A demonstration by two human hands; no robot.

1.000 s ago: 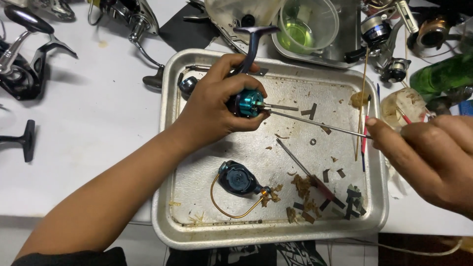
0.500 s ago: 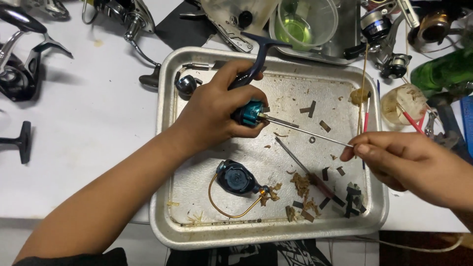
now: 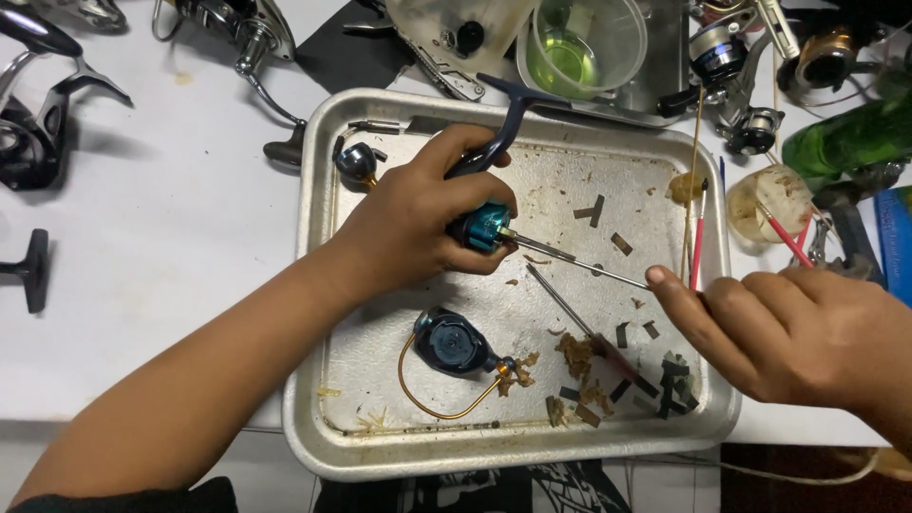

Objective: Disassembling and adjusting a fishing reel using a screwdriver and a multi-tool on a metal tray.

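Note:
My left hand (image 3: 418, 218) grips a teal fishing reel body (image 3: 482, 226) with a dark handle (image 3: 508, 119) over a metal tray (image 3: 313, 285). A thin steel shaft (image 3: 579, 264) sticks out of the reel toward the right. My right hand (image 3: 788, 332) pinches the shaft's far tip with thumb and forefinger. Below lies a dark blue rotor with a gold bail wire (image 3: 451, 347). A screwdriver (image 3: 579, 318) rests on the tray between both hands.
Small dark parts and brown debris (image 3: 608, 380) litter the tray's lower right. A clear cup of green liquid (image 3: 579, 47), a small tub with red sticks (image 3: 769, 204), a green bottle (image 3: 850, 133) and several other reels (image 3: 38, 104) surround the tray.
My right hand has moved left and down along the shaft and now holds its tip. The left hand and reel have stayed nearly in place.

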